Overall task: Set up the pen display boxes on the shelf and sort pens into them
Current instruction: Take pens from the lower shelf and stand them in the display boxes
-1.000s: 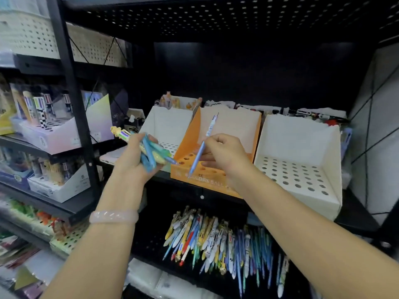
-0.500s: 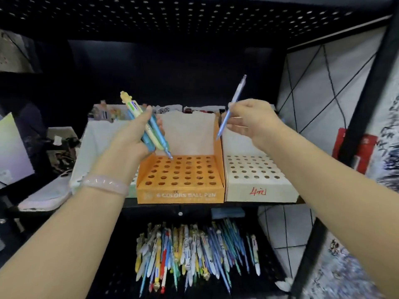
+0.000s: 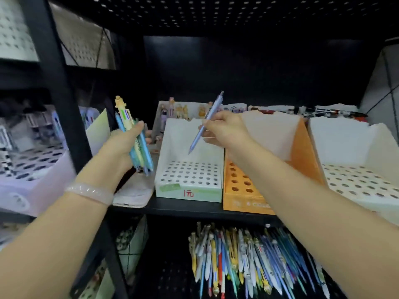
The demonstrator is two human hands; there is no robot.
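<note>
The right hand [image 3: 224, 131] pinches a blue pen [image 3: 205, 124] over the white box [image 3: 190, 175], so aim its tip straight into one hole while the left hand [image 3: 123, 145] hugs the spare pens [image 3: 133, 139].

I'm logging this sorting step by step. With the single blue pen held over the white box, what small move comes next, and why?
Probably lower the right hand so the blue pen drops tip-first into a hole of the white box. The tip hangs tilted above its empty hole grid, not yet in one, while the left hand holds the other pens.
</note>
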